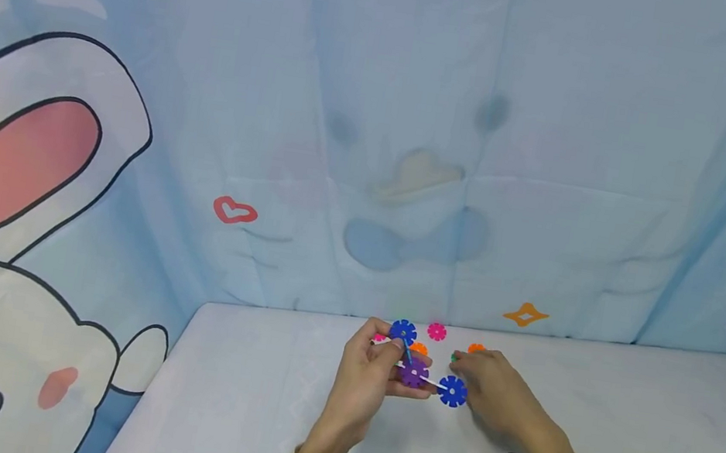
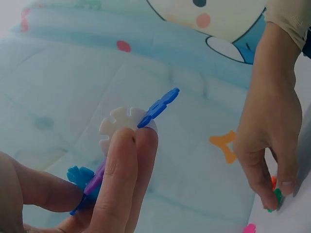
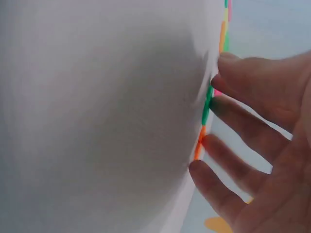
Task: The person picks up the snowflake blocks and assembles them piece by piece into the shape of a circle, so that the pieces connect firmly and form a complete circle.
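My left hand [image 1: 359,386] holds up a joined chain of notched plastic discs, pinched between thumb and fingers. In the chain are a purple disc [image 1: 414,373], a blue disc [image 1: 452,392] at one end and another blue disc [image 1: 403,331] at the other. A white disc [image 2: 114,127], seen in the left wrist view, links the purple one to an end blue one. Down at the table, my right hand [image 1: 506,397] touches a green disc [image 3: 206,109] with its fingertips; its fingers are spread. An orange disc [image 3: 198,144] lies beside the green one, also under the fingertips.
Behind the hands, a pink disc [image 1: 436,331] and an orange disc [image 1: 419,348] lie on the white tabletop [image 1: 225,394]. A printed blue curtain [image 1: 381,104] hangs along the table's far edge. Each wrist wears a black camera mount.
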Demonstrator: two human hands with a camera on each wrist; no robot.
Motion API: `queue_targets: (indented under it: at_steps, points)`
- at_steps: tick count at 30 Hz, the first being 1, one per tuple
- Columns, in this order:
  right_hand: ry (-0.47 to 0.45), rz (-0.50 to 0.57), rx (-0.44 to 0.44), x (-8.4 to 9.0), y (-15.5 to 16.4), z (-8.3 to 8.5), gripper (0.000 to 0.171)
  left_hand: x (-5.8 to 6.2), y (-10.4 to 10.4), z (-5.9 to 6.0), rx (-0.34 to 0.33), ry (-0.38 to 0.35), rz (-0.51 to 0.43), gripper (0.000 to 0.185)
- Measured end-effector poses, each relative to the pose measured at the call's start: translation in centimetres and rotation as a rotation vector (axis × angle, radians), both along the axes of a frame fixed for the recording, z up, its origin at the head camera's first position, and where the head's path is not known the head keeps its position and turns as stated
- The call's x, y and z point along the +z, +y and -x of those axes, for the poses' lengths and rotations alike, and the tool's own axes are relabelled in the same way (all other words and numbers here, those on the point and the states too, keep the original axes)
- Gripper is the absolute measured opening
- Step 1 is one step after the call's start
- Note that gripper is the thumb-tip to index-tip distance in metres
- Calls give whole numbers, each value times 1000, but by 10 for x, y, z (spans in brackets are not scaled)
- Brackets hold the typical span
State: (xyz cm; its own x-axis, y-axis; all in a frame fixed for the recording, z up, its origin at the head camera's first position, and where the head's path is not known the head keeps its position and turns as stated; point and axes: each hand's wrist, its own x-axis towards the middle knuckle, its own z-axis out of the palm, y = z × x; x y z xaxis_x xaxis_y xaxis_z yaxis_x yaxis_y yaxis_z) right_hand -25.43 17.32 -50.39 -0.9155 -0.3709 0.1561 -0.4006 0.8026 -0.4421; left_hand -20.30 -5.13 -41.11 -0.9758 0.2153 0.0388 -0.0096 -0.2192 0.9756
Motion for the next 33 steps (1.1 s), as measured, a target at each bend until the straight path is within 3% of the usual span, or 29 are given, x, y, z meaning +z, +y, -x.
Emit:
queue_targets:
  at_steps: [3,6,12,20,29,33]
  points:
    - [13,15,-63,4,-1,1,23,0,0,-1,1,-11,-15,7]
    - [28,22,-93,5,-1,2,25,1,0,-2,-5,-13,-14,6]
    - [11,-48,-29,-1,0,0,43,2,0,-5,-31,-6,-22,5]
    - [-32,-5,-77,3,-2,2,23,3,0,-4,-36,8,-44,8]
    - [-157,61,-115,4,7,4,22,5,2,-5,-30,-12,-55,13]
    - [-84,104,-60,5,18,5,20,5,2,-6,-38,-18,-78,13]
